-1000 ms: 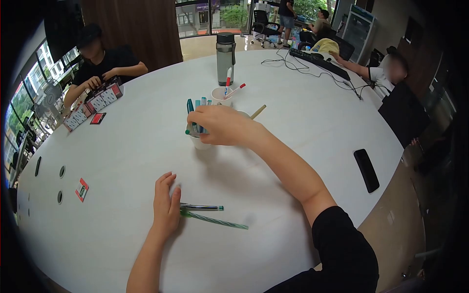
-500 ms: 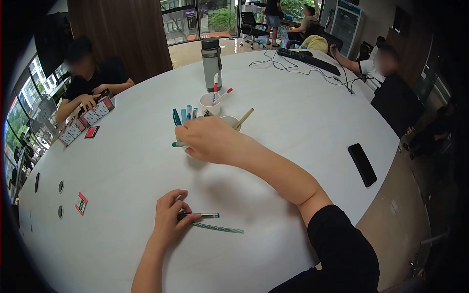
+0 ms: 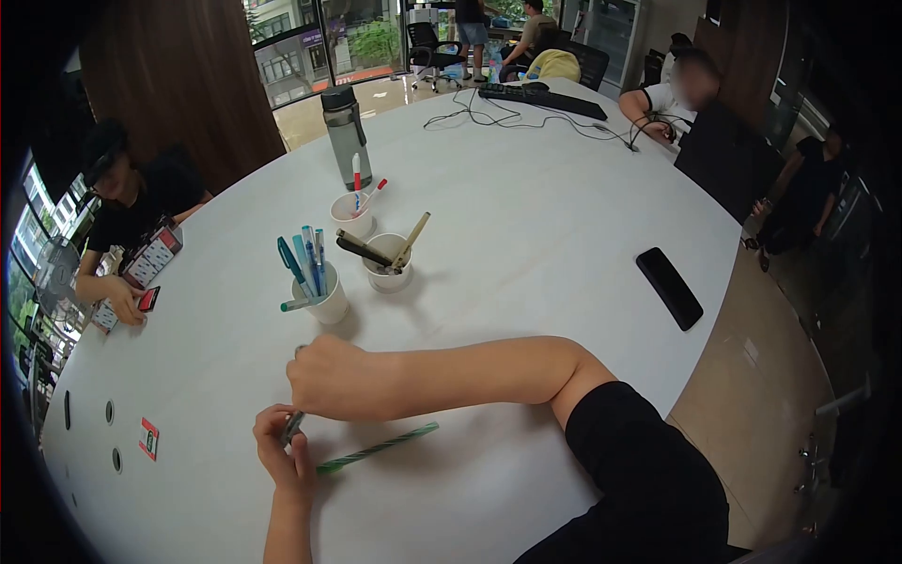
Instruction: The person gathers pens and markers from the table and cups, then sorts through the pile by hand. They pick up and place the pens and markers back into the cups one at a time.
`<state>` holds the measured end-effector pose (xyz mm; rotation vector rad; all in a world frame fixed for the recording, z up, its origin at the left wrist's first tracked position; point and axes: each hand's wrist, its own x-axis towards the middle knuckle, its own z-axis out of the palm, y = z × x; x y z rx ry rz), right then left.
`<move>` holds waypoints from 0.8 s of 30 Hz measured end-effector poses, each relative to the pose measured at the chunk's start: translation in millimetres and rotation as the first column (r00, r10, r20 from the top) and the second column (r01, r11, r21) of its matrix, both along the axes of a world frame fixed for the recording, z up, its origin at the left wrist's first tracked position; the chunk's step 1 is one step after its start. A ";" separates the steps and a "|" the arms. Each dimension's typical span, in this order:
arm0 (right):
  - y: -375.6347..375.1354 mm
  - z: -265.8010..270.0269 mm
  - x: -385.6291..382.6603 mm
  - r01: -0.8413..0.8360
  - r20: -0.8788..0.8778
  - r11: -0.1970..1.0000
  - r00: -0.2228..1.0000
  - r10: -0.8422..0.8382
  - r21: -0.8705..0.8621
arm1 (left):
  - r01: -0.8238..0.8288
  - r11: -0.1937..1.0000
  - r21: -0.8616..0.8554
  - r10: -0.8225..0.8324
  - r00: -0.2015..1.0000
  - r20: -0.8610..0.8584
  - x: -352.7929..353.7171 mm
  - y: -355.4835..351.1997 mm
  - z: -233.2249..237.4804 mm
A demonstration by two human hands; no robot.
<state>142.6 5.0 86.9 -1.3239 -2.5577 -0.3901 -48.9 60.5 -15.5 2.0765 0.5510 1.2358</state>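
"Head view: where's the pen (image 3: 293, 429), and what are the hands doing with it?"

"The left hand (image 3: 282, 449) pinches it between thumb and fingers. The right hand (image 3: 340, 376) is curled just beyond, almost over it, back turned up. Its fingertips are hidden, so I can't tell whether they grip. A slim tip pokes out past that hand's far side, perhaps the same pen's other end."

"How would it handle?"

"Light and stiff, I'd judge, with a smooth barrel that could roll or slip a little. Hardly fragile. I'd take it mid-barrel, thumb against two fingers, with no need to squeeze."

"And the green pen (image 3: 376, 448)?"

"Flat on the table (image 3: 526, 235), slanting away to the right of the left hand, on the near side of the right forearm. Neither hand holds it. Its twisted-looking barrel also seems light and rigid; the middle is the easy place to grasp."

"Anything else close by?"

"A white cup (image 3: 329, 308) just beyond the right hand, with several blue and teal pens (image 3: 305, 258) leaning in it. It looks like paper, so its wall would probably give under a hard pinch."
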 end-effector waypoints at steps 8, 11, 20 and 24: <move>4.5 60.8 63.1 0.078 -0.464 0.937 0.881 0.095 0.340 | 0.013 0.999 0.049 -0.010 0.997 -0.071 -4.9 3.4 -5.6; 21.8 57.8 78.8 0.169 -0.639 0.962 0.769 0.007 0.214 | 0.041 0.997 0.073 -0.034 0.995 -0.097 -5.0 3.0 -6.0; 65.6 11.2 101.9 0.215 -0.615 0.947 0.721 -0.319 -0.238 | 0.106 0.989 0.107 -0.086 0.980 -0.177 -3.1 4.6 -0.8; 65.8 9.1 99.9 0.138 -0.646 0.958 0.713 -0.271 -0.250 | 0.218 0.973 0.080 -0.179 0.925 -0.336 0.9 -2.7 13.5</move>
